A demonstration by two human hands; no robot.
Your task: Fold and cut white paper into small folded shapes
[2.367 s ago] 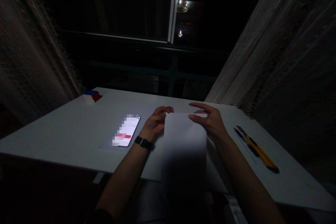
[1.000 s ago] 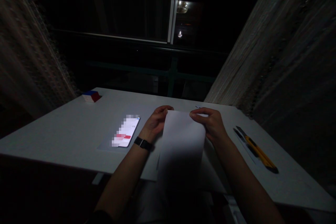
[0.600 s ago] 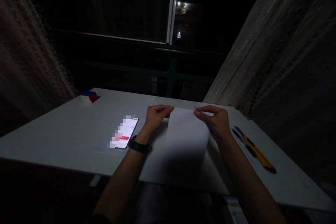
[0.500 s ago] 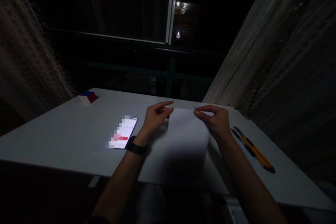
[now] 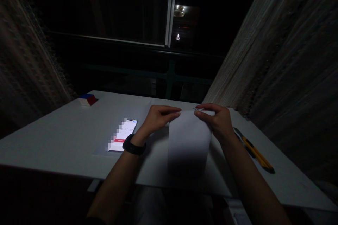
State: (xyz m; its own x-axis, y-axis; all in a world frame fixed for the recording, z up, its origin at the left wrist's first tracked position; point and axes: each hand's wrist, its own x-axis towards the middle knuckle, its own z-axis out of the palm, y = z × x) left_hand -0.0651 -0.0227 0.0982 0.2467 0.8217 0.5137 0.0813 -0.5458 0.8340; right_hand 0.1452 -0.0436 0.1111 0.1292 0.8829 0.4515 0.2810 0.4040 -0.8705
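A white sheet of paper [image 5: 188,139] stands up in front of me, its lower part in shadow. At its top left edge, my left hand [image 5: 162,117] pinches it between thumb and fingers, with a dark band [image 5: 134,145] on the wrist. My right hand [image 5: 217,117] is closed at the top right of the sheet, thumb against the paper. Between its fingertips shows a small, thin dark thing [image 5: 195,109], too small to make out.
A lit phone [image 5: 123,135] lies left of my left wrist on the white table [image 5: 66,137]. A blue, red and white block [image 5: 87,100] sits at the far left. On the right lies a yellow and black utility knife [image 5: 258,156]. Curtains [image 5: 237,42] flank the dark window.
My left hand has moved right along the top of the paper, and its fingers have closed onto the edge. The right hand stays nearly in place. The view has shifted slightly.
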